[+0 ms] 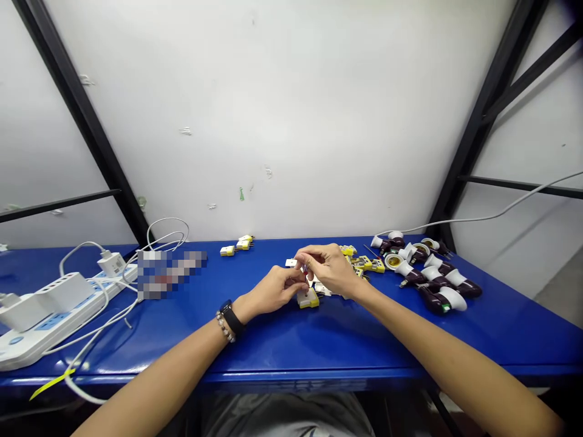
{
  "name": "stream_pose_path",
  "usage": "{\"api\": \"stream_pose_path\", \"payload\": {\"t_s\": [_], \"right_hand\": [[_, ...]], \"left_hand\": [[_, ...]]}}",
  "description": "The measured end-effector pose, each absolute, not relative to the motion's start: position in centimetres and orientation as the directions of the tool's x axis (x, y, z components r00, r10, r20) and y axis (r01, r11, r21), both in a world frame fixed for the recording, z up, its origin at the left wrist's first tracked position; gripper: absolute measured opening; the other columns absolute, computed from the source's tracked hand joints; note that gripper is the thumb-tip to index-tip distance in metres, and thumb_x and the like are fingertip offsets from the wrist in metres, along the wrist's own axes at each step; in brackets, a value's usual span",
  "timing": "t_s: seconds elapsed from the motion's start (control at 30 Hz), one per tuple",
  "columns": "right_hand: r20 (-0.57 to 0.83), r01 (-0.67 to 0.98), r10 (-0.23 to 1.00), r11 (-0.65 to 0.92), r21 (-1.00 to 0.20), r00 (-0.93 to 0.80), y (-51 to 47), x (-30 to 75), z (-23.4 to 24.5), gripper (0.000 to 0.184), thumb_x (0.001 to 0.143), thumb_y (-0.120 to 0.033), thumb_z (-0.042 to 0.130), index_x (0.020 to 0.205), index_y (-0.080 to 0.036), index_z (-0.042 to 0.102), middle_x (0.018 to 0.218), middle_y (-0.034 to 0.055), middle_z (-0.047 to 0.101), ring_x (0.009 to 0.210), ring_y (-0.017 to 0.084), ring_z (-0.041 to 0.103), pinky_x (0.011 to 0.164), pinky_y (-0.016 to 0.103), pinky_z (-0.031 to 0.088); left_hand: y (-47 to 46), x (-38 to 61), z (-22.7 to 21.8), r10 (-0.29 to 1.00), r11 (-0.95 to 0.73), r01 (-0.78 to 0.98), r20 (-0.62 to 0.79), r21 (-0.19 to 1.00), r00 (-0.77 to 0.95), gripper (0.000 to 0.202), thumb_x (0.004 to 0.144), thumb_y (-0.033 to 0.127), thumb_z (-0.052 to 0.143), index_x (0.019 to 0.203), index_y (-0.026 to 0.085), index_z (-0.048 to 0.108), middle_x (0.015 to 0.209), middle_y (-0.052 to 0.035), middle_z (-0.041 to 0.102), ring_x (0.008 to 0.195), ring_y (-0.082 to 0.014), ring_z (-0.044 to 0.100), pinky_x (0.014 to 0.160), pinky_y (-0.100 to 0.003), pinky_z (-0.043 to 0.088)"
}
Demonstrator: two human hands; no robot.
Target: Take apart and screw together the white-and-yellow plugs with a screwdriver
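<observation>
Right now, two bare forearms are reaching in from the near edge of a glossy blue metal bench. The left hand, wearing a black watch and a beaded bracelet, is curled nearly closed, and the right hand is arching over it. Their fingertips are pinching a small white plastic piece together, just above the middle of the bench; its exact shape is mostly hidden. A chunky yellow-and-white plug housing is sitting just beneath the left hand. Farther right, yellow plastic parts are lying in a loose heap, beside a crowd of dark maroon and white lamp holders. A few yellow-and-white connectors are resting near the far edge. On the left, a white power strip is lying with a plugged-in white charger and looping cables beside a pixelated blur. Beyond the bench, a scuffed white wall is rising behind black steel struts.
</observation>
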State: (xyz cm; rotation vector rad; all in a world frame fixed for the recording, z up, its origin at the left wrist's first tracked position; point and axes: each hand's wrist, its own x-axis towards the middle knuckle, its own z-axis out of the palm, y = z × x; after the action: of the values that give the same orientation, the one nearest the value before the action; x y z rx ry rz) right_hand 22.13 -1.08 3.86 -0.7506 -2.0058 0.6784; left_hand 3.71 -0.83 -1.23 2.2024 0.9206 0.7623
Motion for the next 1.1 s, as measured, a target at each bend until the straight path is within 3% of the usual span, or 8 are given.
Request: {"api": "stream_pose_path", "payload": {"t_s": [0.17,0.4,0.63,0.83,1.0,1.1], "right_hand": [[0.376,0.151,0.73,0.543,-0.826,-0.571,-0.8,22.9,4.5,0.033,0.094,-0.042,0.056,0.088,-0.015,0.073,0.078,0.0051,0.073,0.054,0.012,0.059,0.05,0.023,0.047],[0.58,0.225,0.761,0.643,-0.732,-0.29,-0.3,22.4,3.4,0.024,0.085,-0.038,0.069,0.078,-0.015,0.073,0.071,0.006,0.07,0.054,0.015,0.062,0.051,0.026,0.05],[0.32,0.123,0.745,0.472,-0.873,-0.585,-0.6,23.4,4.6,0.034,0.091,-0.043,0.058,0.103,-0.014,0.073,0.085,0.0066,0.073,0.055,0.013,0.061,0.053,0.027,0.051],[0.431,0.183,0.798,0.54,-0.821,-0.422,-0.8,22.7,3.9,0.025,0.085,-0.04,0.068,0.084,-0.015,0.07,0.067,0.0024,0.066,0.055,0.014,0.06,0.054,0.026,0.049],[0.389,0.14,0.767,0.52,-0.842,-0.511,-0.7,22.9,3.9,0.031,0.095,-0.04,0.051,0.102,-0.015,0.068,0.081,0.0045,0.07,0.053,0.012,0.058,0.051,0.026,0.048],[0.366,0.129,0.761,0.502,-0.855,-0.536,-0.7,22.9,4.0,0.033,0.095,-0.041,0.051,0.109,-0.015,0.067,0.086,0.0051,0.07,0.054,0.011,0.057,0.052,0.026,0.048]], "left_hand": [[-1.1,4.0,-1.2,0.755,-0.578,0.39,0.29,0.717,0.588,0.015,0.095,0.026,0.055,0.093,0.017,0.068,0.089,-0.0044,0.076,0.077,-0.0171,0.07,0.071,-0.026,0.054],[-1.1,4.4,-1.8,0.752,-0.606,0.37,0.354,0.704,0.556,0.017,0.095,0.028,0.056,0.087,0.017,0.066,0.084,-0.0044,0.075,0.073,-0.0159,0.07,0.069,-0.025,0.054],[-1.0,4.5,-2.1,0.718,-0.627,0.263,0.412,0.733,0.561,0.015,0.095,0.027,0.057,0.092,0.016,0.067,0.089,-0.0056,0.076,0.079,-0.0178,0.073,0.075,-0.027,0.057],[-0.9,4.9,-2.6,0.771,-0.585,0.267,0.423,0.766,0.476,0.021,0.091,0.035,0.064,0.082,0.015,0.063,0.076,-0.0047,0.074,0.066,-0.0176,0.071,0.064,-0.026,0.056],[-1.1,5.0,-2.2,0.749,-0.577,0.22,0.403,0.787,0.525,0.021,0.094,0.034,0.059,0.094,0.014,0.068,0.085,-0.0069,0.076,0.075,-0.0195,0.074,0.07,-0.028,0.058],[-1.1,5.1,-2.1,0.772,-0.555,0.219,0.397,0.803,0.497,0.021,0.092,0.034,0.061,0.087,0.015,0.067,0.08,-0.006,0.076,0.07,-0.0184,0.073,0.067,-0.028,0.058]]}}
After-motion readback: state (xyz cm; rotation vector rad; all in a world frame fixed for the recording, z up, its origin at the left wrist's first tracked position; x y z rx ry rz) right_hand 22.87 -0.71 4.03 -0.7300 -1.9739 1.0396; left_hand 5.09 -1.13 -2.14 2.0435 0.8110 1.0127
